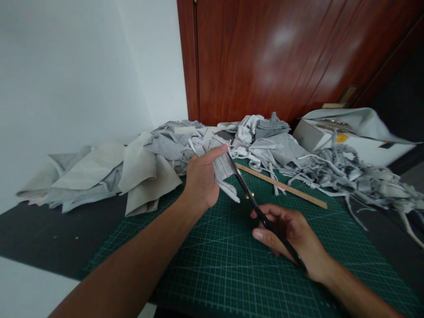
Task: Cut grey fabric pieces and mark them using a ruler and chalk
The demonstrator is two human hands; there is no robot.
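Note:
My left hand (202,176) is closed on a piece of light grey fabric (222,168), thumb on top. A narrow strip of the cloth hangs below the fingers over the green cutting mat (218,247). In my right hand (288,229) is a pair of black-handled scissors (253,201), the fingers wrapped around the handles. The blades point up and left, their tips at the fabric's edge beside my left thumb. Whether the blades are cutting into the cloth I cannot tell.
Folded grey and beige cloth pieces (96,176) lie at the left. More fabric scraps (265,137) are heaped at the back. A wooden ruler (281,184) lies slantwise on the mat. Tangled strips (354,176) pile up at the right before a white box (311,134). A wooden door (265,62) stands behind.

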